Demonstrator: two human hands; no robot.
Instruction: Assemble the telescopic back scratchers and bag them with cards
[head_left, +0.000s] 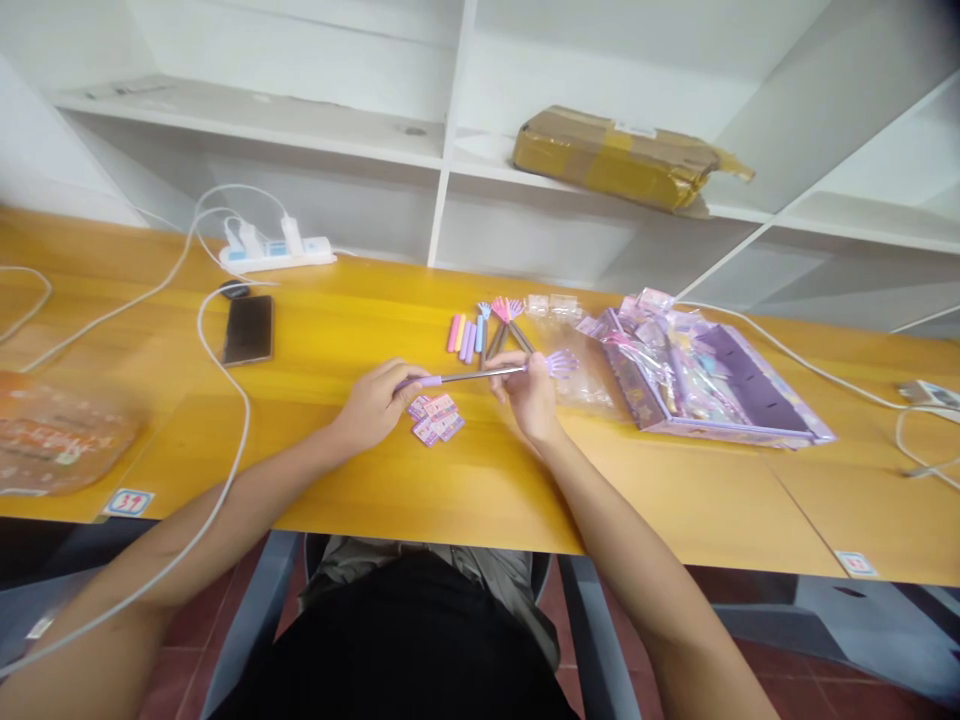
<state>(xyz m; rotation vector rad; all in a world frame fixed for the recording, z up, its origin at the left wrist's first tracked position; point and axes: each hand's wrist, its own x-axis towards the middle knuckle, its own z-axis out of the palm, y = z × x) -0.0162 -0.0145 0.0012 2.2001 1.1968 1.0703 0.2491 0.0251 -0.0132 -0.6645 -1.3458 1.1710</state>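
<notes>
A back scratcher with a metal rod spans the space between my hands above the table. My left hand is closed around its purple handle. Near the purple claw-shaped head, the fingers of my right hand grip the other end. Below the rod, close to my left hand, lie several small printed cards. Beyond it are several coloured handles in pink, yellow, purple and blue. Beside those lie back scratcher heads in blue, pink and purple, on dark rods.
A purple box of wrapped items stands at the right, with clear plastic wrappers beside it. On the left are a phone, a power strip, white cables and an orange bag. A taped carton rests on the shelf.
</notes>
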